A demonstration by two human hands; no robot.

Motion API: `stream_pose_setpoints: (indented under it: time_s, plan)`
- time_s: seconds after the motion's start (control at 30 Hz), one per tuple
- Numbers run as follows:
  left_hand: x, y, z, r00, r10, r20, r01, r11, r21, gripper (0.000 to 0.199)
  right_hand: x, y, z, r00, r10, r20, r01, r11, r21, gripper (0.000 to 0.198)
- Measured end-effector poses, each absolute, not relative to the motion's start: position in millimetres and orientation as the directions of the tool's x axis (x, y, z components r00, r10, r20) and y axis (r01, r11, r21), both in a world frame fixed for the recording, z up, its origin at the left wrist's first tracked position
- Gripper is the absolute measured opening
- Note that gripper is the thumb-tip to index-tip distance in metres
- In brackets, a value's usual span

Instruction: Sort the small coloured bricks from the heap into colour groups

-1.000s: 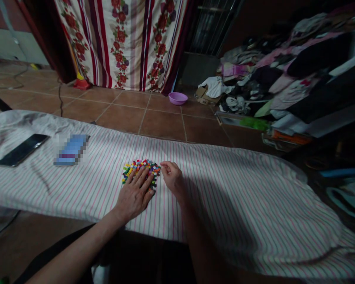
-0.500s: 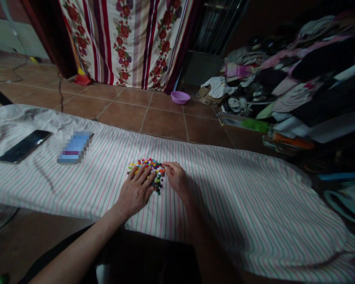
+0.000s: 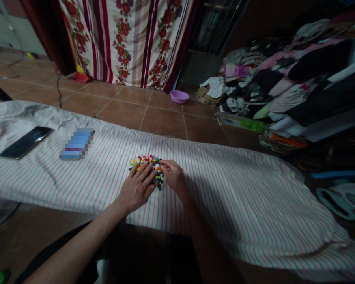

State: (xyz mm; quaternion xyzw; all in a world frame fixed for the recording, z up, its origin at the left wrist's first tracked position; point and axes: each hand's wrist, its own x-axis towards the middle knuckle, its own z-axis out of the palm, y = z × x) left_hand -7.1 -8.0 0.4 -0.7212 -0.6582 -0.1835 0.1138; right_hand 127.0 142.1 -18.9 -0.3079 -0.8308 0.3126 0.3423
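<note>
A pile of small multicoloured pieces [image 3: 149, 159], too small to name exactly, lies on a striped cloth [image 3: 242, 189]. My left hand [image 3: 136, 189] rests flat over the near left part of the pile, fingers spread, hiding some pieces. At the right edge of the pile is my right hand [image 3: 173, 175], its thumb and forefinger pinched together at the pieces. Whatever sits between those fingertips is too small to make out.
Left on the cloth lie a dark phone [image 3: 26, 142] and a second phone with a blurred-out screen [image 3: 77, 144]. Beyond, a purple basin [image 3: 179, 97] stands on the tiled floor before a floral curtain [image 3: 124, 43]. Clothes [image 3: 272, 75] are heaped at the right.
My right hand has shifted slightly left and up along the edge of the pile, still pinched. My left hand stays flat on the pieces. The whole view has tilted a little.
</note>
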Motion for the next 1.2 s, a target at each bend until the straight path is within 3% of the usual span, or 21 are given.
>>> stream_pose_setpoints:
  time_s: [0.2, 0.53, 1.2]
  plan:
    - [1.6, -16.5, 5.6, 0.232, 0.907, 0.351, 0.960, -0.271, 0.065, 0.046, 135.3, 147.9, -19.5, -0.510, 0.779, 0.365, 0.329, 0.568, -0.754, 0.022]
    - [-16.4, -12.3, 5.7, 0.158, 0.933, 0.324, 0.983, -0.180, 0.039, 0.050, 141.9, 153.3, -18.1, -0.479, 0.801, 0.361, 0.396, 0.563, -0.725, 0.016]
    - [-26.6, -17.6, -1.6, 0.075, 0.940, 0.334, 0.994, -0.096, 0.045, 0.050, 177.2, 129.2, 8.5, -0.721, 0.654, 0.228, 0.341, 0.622, -0.705, 0.007]
